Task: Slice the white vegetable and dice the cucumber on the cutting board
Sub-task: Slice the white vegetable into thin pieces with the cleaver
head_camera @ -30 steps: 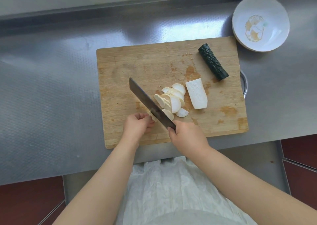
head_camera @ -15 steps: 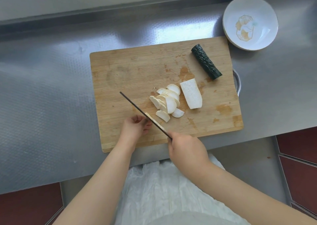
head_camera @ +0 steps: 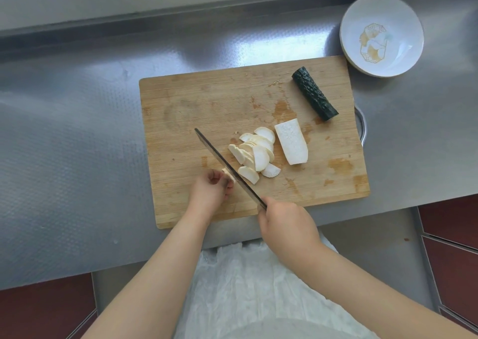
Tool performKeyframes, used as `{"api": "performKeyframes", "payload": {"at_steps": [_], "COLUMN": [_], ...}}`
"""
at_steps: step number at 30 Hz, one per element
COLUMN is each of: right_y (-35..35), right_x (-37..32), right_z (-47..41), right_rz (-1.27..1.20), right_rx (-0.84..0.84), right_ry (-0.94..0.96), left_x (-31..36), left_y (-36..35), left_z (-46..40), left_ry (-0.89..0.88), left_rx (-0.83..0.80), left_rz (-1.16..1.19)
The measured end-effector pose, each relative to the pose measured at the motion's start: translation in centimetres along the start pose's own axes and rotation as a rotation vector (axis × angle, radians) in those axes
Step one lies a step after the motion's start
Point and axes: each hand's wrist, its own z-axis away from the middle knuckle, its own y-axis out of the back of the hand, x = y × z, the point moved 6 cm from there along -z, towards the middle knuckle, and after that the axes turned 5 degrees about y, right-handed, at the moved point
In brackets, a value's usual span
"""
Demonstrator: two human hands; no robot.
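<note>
Two jobs share the wooden cutting board (head_camera: 207,101) on the steel counter (head_camera: 64,132). Near its far right corner lies the cucumber (head_camera: 314,94), uncut. At mid-board the white vegetable half (head_camera: 291,142) waits beside a slice pile (head_camera: 254,155). The right hand (head_camera: 287,222) grips the cleaver (head_camera: 225,165); the left hand (head_camera: 210,186) pinches the last stub (head_camera: 228,174).

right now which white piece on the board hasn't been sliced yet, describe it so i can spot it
Start at the wooden cutting board on the steel counter. Right of the fanned pile of thin slices lies one thick white half-length chunk, flat side up. It is the only big uncut white block, lying between the slices and the dark cucumber.
</note>
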Motion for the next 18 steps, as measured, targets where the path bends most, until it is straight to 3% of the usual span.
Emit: {"api": "performKeyframes", "payload": {"at_steps": [18], "right_y": [0.15], "right_x": [0.37], "right_z": [-0.49], "right_rz": [-0.018], "right_rx": [-0.009], "right_ry": [0.009], "left_x": [0.31], "left_y": [-0.13], "left_z": [0.1], "left_ry": [0.025], "left_rx": [-0.017], "left_rz": [-0.074]}}
